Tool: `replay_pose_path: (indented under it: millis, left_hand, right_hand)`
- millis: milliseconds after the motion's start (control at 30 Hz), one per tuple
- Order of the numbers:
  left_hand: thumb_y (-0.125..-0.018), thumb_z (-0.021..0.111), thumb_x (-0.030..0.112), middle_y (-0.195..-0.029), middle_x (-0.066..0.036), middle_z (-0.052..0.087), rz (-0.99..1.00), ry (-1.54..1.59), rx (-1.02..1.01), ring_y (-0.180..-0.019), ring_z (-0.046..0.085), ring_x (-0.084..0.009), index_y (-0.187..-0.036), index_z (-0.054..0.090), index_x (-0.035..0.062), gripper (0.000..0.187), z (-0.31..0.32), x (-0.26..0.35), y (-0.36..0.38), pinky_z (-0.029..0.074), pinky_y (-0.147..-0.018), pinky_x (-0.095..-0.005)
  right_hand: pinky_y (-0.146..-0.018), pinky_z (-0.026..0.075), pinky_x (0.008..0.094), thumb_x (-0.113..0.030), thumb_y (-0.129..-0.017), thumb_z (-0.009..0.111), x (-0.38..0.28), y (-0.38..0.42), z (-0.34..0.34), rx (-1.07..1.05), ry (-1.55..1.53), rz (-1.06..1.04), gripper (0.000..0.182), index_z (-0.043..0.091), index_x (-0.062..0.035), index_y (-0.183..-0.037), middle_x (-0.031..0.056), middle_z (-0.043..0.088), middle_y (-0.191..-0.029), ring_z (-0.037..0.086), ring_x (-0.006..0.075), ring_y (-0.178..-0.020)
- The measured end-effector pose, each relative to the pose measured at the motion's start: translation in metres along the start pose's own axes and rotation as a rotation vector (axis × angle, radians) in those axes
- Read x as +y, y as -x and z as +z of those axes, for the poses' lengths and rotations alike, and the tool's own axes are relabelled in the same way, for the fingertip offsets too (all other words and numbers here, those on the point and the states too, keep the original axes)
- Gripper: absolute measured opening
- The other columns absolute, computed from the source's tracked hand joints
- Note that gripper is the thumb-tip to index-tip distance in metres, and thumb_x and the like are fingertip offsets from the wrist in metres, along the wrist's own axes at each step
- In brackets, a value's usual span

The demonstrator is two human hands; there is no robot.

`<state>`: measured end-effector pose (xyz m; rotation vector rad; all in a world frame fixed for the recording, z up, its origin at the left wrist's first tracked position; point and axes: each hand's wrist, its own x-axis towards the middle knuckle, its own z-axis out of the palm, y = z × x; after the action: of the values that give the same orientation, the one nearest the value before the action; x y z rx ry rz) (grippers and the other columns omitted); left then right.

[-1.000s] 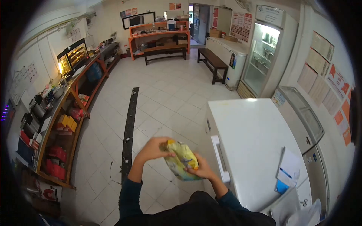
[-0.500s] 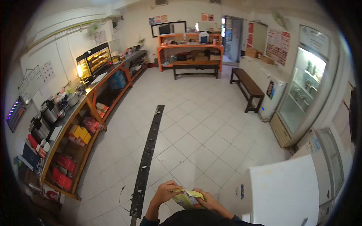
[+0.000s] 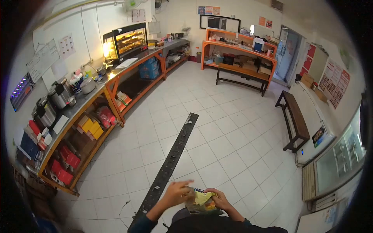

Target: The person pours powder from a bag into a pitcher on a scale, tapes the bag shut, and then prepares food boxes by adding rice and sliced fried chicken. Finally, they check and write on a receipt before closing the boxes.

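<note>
A crinkled yellow plastic packet (image 3: 204, 199) with coloured print is held low in front of my body. My right hand (image 3: 220, 200) pinches its upper right corner. Beside the packet's left edge, my left hand (image 3: 178, 195) is raised, one finger stretched out to the right over the packet's top; motion blurs it a little. No object shows in the left hand. What the packet contains cannot be made out.
A long black strip (image 3: 167, 165) runs across the tiled floor. On the left, an orange-framed counter (image 3: 110, 91) carries dispensers, a pot (image 3: 88, 85) and a lit food warmer (image 3: 130, 40). Benches (image 3: 293, 120) and a glass-door fridge (image 3: 340, 159) stand to the right.
My left hand has come off the packet and lifted, a finger now extended. The right hand keeps its grip. The view has turned left, shifting the room rightward.
</note>
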<state>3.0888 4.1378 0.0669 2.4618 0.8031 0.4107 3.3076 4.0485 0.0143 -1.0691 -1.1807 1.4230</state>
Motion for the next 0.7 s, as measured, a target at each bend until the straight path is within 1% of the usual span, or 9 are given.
replay_pose_path:
  millis: [33,133,167,233,333,367,467,600,700]
  left_hand:
    - [-0.069,0.066,0.027,-0.110,-0.004,0.055,0.054,0.064,0.205,-0.092,0.056,-0.0202,-0.097,0.056,0.0164,0.031,-0.011,-0.010,-0.033,0.043,-0.072,-0.0383]
    - [-0.069,0.065,0.025,-0.090,-0.003,0.062,-0.054,-0.006,-0.211,-0.077,0.060,-0.0237,-0.104,0.052,0.0158,0.038,-0.052,-0.043,-0.121,0.045,-0.064,-0.0371]
    - [-0.070,0.063,0.024,-0.075,-0.004,0.061,0.137,0.007,-0.035,-0.063,0.060,-0.0251,-0.098,0.054,0.0131,0.032,-0.047,-0.066,-0.146,0.047,-0.054,-0.0336]
    - [-0.072,0.061,0.022,-0.074,-0.004,0.061,0.180,-0.037,-0.013,-0.061,0.060,-0.0234,-0.095,0.055,0.0125,0.026,-0.052,-0.095,-0.200,0.047,-0.052,-0.0323]
    - [-0.072,0.057,0.017,-0.068,-0.002,0.058,0.346,-0.086,0.086,-0.056,0.059,-0.0204,-0.088,0.057,0.0094,0.017,-0.054,-0.141,-0.282,0.047,-0.047,-0.0295]
    - [-0.072,0.057,0.017,-0.068,-0.002,0.056,0.396,-0.158,0.120,-0.056,0.059,-0.0196,-0.089,0.057,0.0093,0.019,-0.057,-0.155,-0.310,0.046,-0.048,-0.0284]
    - [-0.071,0.058,0.017,-0.068,0.000,0.054,0.488,-0.289,0.188,-0.058,0.058,-0.0176,-0.094,0.057,0.0100,0.024,-0.082,-0.202,-0.398,0.045,-0.050,-0.0273]
    - [-0.074,0.060,0.019,-0.081,-0.002,0.057,0.367,-0.077,0.048,-0.071,0.058,-0.0158,-0.102,0.057,0.0123,0.029,-0.162,-0.265,-0.495,0.044,-0.056,-0.0278]
    - [-0.075,0.063,0.016,-0.105,-0.009,0.056,0.322,0.332,-0.098,-0.092,0.056,-0.0190,-0.103,0.056,0.0112,0.029,-0.212,-0.340,-0.550,0.044,-0.075,-0.0312]
  right_hand:
    - [-0.086,0.041,0.0285,0.005,-0.078,0.032,-0.006,-0.025,-0.011,0.016,-0.013,0.014,0.033,0.050,-0.0006,-0.106,0.0089,0.053,-0.103,0.050,0.0151,-0.098]
    - [-0.084,0.042,0.0282,0.002,-0.077,0.036,-0.021,-0.094,-0.039,0.095,-0.165,0.087,0.030,0.050,-0.0010,-0.103,0.0095,0.053,-0.101,0.051,0.0156,-0.094]
    - [-0.083,0.042,0.0282,-0.001,-0.078,0.038,-0.025,-0.118,-0.049,0.138,-0.278,0.131,0.027,0.050,-0.0013,-0.103,0.0096,0.053,-0.100,0.052,0.0158,-0.093]
    - [-0.078,0.045,0.0282,-0.013,-0.076,0.052,-0.023,-0.172,-0.073,0.115,-0.519,0.011,0.031,0.046,-0.0024,-0.104,0.0092,0.052,-0.097,0.054,0.0164,-0.089]
    - [-0.079,0.044,0.0271,-0.013,-0.074,0.057,-0.023,-0.254,-0.100,0.151,-0.509,-0.118,0.039,0.043,-0.0025,-0.109,0.0065,0.051,-0.097,0.051,0.0133,-0.092]
    - [-0.077,0.045,0.0267,-0.003,-0.070,0.057,-0.026,-0.284,-0.110,0.342,-0.216,-0.119,0.040,0.045,-0.0014,-0.108,0.0062,0.052,-0.094,0.052,0.0129,-0.088]
    - [-0.074,0.045,0.0249,0.003,-0.068,0.055,-0.047,-0.379,-0.155,0.471,-0.093,-0.030,0.039,0.047,0.0001,-0.107,0.0055,0.055,-0.091,0.054,0.0120,-0.082]
    - [-0.072,0.045,0.0233,0.005,-0.068,0.050,-0.094,-0.508,-0.212,0.346,0.215,-0.152,0.035,0.052,0.0010,-0.102,0.0058,0.058,-0.088,0.055,0.0108,-0.080]
    - [-0.074,0.046,0.0252,0.003,-0.067,0.050,-0.127,-0.608,-0.246,0.172,0.314,-0.169,0.037,0.053,-0.0006,-0.104,0.0093,0.060,-0.093,0.058,0.0138,-0.084]
